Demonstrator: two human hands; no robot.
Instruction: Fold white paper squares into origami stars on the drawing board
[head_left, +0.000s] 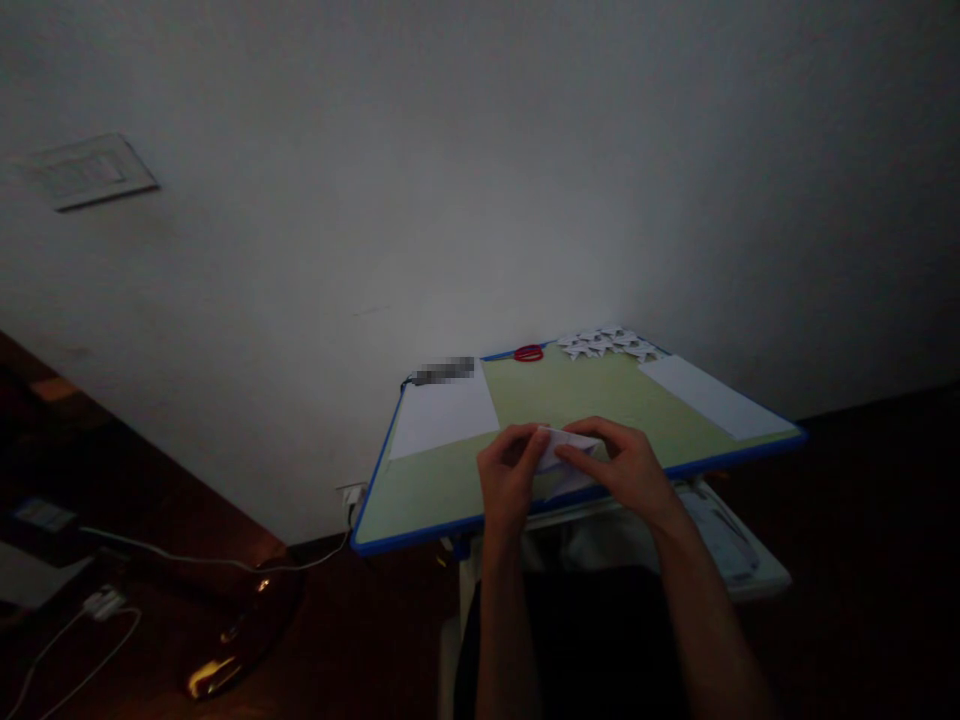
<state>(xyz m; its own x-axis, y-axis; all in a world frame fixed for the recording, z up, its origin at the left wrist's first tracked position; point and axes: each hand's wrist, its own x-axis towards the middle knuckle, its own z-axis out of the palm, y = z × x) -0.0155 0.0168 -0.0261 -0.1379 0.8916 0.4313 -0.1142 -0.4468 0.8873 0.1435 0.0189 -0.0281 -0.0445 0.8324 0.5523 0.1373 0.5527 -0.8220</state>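
Note:
Between both hands, above the near edge of the table, is a folded piece of white paper (559,448). My left hand (508,470) pinches its left side between thumb and fingers. My right hand (621,462) grips the right side, with the thumb on the near face and the fingers behind the upper edge. Part of the paper hangs below the thumbs. The fingers hide some of the folds.
The green table (420,495) with a blue rim stands against a wall. On it lie a white sheet (444,415) at left, red-handled scissors (529,353), several folded paper pieces (606,343) and a white paper stack (716,395). An open drawer (757,575) juts out below right.

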